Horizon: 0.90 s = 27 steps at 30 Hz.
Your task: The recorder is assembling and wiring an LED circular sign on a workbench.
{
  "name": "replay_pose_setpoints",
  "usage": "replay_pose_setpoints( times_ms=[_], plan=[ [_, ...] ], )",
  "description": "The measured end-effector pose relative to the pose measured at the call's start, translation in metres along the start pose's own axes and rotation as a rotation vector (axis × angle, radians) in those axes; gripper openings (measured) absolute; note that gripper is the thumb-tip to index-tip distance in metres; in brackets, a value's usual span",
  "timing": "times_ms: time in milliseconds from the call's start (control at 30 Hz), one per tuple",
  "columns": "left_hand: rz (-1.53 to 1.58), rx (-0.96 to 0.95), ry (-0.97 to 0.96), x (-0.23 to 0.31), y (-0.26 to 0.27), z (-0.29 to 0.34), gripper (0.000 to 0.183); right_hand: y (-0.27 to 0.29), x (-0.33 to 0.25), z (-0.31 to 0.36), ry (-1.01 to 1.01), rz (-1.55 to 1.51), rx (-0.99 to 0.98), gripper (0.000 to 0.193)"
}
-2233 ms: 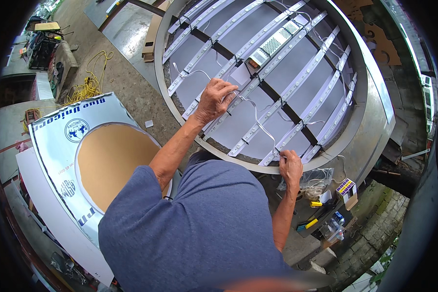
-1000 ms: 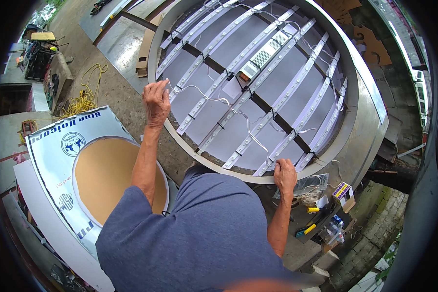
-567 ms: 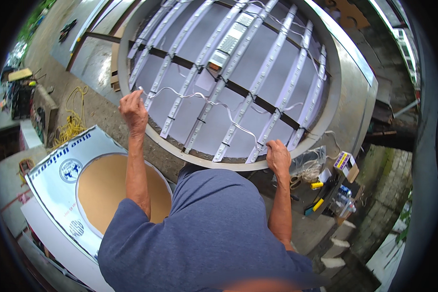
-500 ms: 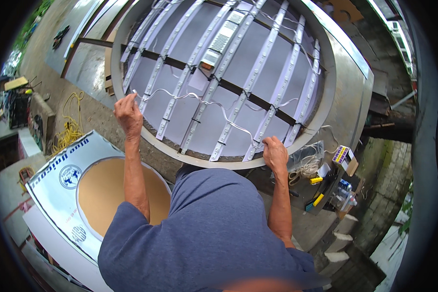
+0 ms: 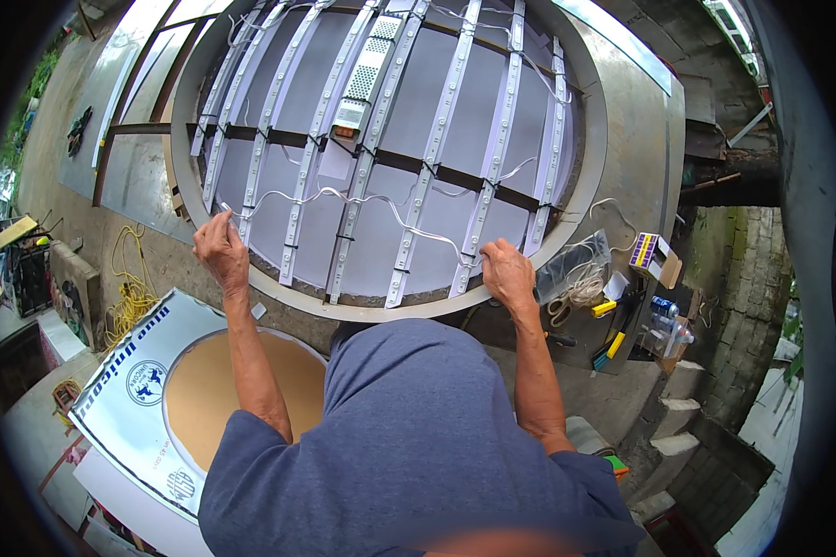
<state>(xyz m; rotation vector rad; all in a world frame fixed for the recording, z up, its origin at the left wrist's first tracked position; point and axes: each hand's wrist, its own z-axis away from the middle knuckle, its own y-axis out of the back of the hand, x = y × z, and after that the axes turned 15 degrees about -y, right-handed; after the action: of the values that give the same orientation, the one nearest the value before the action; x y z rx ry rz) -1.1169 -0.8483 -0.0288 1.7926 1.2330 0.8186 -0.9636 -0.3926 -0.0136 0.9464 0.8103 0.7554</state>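
Note:
A white wire (image 5: 427, 234) sags in waves across the near part of a big round metal frame (image 5: 593, 158). My left hand (image 5: 221, 252), closed in a pinch at the frame's left near rim, holds one end of the wire. By the right near rim, my right hand (image 5: 508, 276) is also pinched closed on the wire. Inside the frame, several LED strips (image 5: 432, 158) run side by side over dark crossbars, tied with black ties. A perforated metal power supply (image 5: 362, 79) lies between two strips in the far half.
A printed sheet with a tan disc (image 5: 279, 395) lies at the lower left. Yellow cord (image 5: 132, 306) is heaped on the ground at left. At right are scissors (image 5: 557, 312), a bag with string (image 5: 581, 278), a small purple-yellow box (image 5: 648, 251) and a clear bottle (image 5: 671, 330).
The view has shifted, so the frame sits further left. Both hands keep the wire stretched loosely between them, with little change in their grip.

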Motion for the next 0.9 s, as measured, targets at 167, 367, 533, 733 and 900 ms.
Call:
replay_pose_setpoints(
  times_ms=[167,367,533,733,900],
  plan=[
    [-0.001,0.001,-0.004,0.000,0.000,0.001,0.030,0.000,0.000,0.001,-0.005,0.007,-0.002,0.013],
    [-0.001,-0.011,-0.006,0.000,-0.001,0.002,0.029,-0.008,0.007,0.000,0.025,-0.008,0.035,0.014],
    [0.028,-0.027,0.013,-0.003,-0.002,0.004,0.027,-0.006,0.006,-0.001,0.016,-0.002,0.027,0.014],
    [0.019,-0.028,-0.002,-0.002,-0.003,0.001,0.028,-0.007,0.006,-0.001,0.014,-0.009,0.025,0.013],
    [0.013,-0.023,0.001,-0.002,-0.001,0.001,0.028,0.002,0.007,-0.010,0.145,-0.177,0.145,0.009]
  ],
)
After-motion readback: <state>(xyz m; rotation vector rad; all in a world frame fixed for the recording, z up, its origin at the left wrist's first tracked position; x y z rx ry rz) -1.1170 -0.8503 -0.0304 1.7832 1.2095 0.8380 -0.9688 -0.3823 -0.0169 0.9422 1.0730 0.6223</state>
